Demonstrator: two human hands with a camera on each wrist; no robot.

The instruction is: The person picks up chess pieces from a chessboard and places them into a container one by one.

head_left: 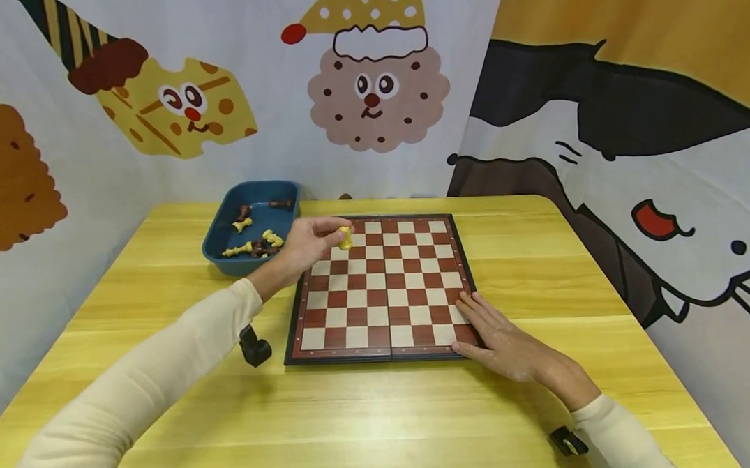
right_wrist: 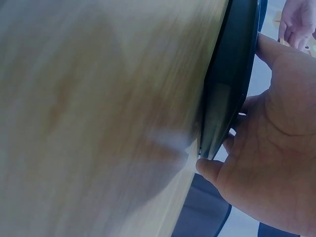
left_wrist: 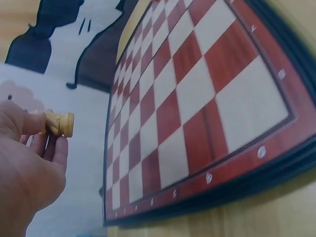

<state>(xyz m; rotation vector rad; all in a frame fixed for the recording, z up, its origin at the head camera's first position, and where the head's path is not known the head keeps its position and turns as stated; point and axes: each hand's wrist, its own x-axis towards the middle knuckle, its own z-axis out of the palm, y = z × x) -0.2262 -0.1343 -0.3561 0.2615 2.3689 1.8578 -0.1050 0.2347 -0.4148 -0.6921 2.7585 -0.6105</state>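
Thumb and fingers of my left hand [head_left: 303,250] pinch a light yellow chess piece [head_left: 345,238] above the far left part of the chessboard [head_left: 377,290]. In the left wrist view the round base of that piece [left_wrist: 66,124] points away from the fingers, and its top is hidden in them. The board lies flat, its red and cream squares split by a fold line. My right hand [head_left: 512,347] rests with extended fingers at the board's near right corner. In the right wrist view this hand [right_wrist: 281,138] touches the board's dark edge [right_wrist: 224,89].
A blue bin [head_left: 222,261] stands behind the board's left side, with several yellow and dark brown chess pieces lying in it. All this is on a yellow wood-grain table [head_left: 333,431]. A cartoon-printed cloth [head_left: 269,113] hangs behind the table's far edge.
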